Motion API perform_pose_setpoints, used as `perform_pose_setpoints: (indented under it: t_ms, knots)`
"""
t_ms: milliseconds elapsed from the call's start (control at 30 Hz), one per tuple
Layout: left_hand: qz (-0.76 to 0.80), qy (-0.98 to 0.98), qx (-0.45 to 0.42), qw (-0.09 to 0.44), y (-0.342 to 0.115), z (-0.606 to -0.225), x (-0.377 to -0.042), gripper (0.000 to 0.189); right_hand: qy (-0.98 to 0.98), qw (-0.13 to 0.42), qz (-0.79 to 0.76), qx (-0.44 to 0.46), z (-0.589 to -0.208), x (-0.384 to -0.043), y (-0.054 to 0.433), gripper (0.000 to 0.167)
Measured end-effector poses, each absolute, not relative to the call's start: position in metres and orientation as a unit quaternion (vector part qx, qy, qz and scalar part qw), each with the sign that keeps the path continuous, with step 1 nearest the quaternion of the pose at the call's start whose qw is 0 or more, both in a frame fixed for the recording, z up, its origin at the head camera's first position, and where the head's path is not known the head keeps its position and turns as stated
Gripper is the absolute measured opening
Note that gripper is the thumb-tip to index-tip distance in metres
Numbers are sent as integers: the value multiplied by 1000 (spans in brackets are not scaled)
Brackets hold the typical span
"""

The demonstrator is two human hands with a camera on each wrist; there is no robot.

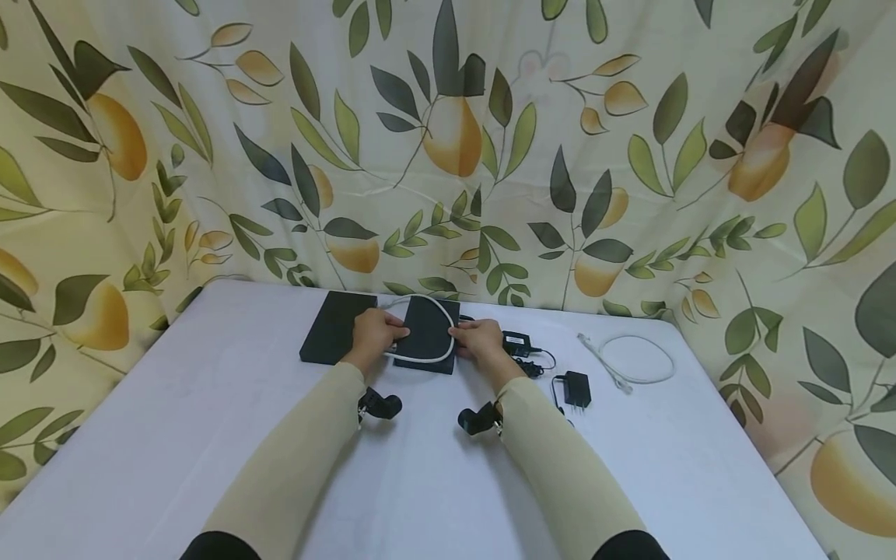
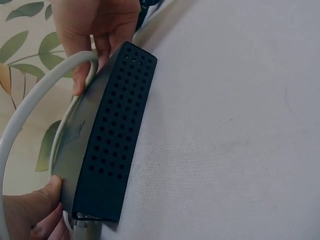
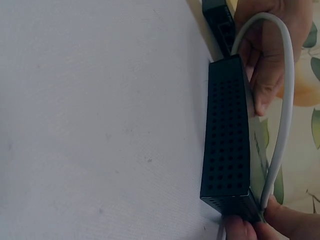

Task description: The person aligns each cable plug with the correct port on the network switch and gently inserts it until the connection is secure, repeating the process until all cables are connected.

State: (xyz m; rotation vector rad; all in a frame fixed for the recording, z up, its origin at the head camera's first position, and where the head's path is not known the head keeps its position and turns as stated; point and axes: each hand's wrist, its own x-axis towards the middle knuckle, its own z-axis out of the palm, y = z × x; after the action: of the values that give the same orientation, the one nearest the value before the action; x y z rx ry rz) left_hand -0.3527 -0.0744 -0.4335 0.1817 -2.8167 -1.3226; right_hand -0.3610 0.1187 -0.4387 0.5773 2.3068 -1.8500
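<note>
A black network switch [image 1: 425, 327] with a perforated side [image 2: 112, 120] sits between the two hands at the back of the table. My left hand [image 1: 374, 333] grips its left edge, thumb on top and fingers down the side by a clear cable plug [image 2: 82, 230]. At the opposite edge, my right hand [image 1: 479, 340] grips the switch, its thumb against the white network cable [image 1: 439, 311]. That cable loops up over the top of the switch. A second black box [image 1: 336, 327] with ports on its side [image 3: 220, 25] lies left of it, partly behind the left hand.
Right of the hands lie a black power adapter [image 1: 516, 344] with its cord, and a black plug adapter [image 1: 577, 388] with prongs. Farther right is a coiled white cable [image 1: 640, 379]. A leaf-and-fruit patterned curtain [image 1: 455, 140] hangs behind the white-covered table [image 1: 175, 435].
</note>
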Motion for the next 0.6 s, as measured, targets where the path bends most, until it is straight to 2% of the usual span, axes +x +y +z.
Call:
perform_pose_setpoints:
  t_ms: [300, 500, 600]
  knots:
    - [-414, -908, 17, 62, -89, -426, -356, 20, 772, 58, -603, 192, -437, -360, 117, 26]
    - [-408, -902, -10, 143, -139, -412, -367, 22, 782, 54, -587, 202, -436, -361, 115, 25]
    - [-397, -904, 15, 155, -169, -413, -368, 27, 782, 53, -585, 208, -437, -362, 116, 25]
